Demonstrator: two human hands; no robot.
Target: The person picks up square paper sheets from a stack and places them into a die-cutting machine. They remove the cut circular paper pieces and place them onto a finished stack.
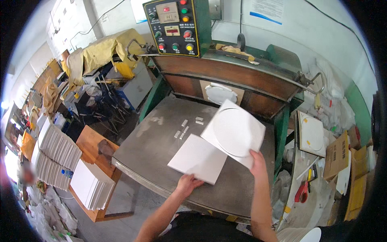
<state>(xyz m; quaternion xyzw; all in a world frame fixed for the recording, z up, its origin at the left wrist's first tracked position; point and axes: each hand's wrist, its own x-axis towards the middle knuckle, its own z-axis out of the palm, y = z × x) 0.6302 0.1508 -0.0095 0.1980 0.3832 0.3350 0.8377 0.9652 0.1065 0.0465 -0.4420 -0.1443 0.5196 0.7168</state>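
Observation:
My right hand grips the lower right corner of a square white board with a circle cut into it. This board is tilted above the grey machine bed and overlaps the corner of a second one. That plain white board lies low over the bed's front part. My left hand is closed on its near edge, fingers partly hidden. Several small white blocks lie on the bed beyond the boards. A die plate with a round white piece is fixed on the machine's upright rear panel.
A control box with coloured buttons stands above the machine's left rear. On the left, a wooden table bears a white board stack. At right, a side bench holds red-handled scissors, near cardboard boxes.

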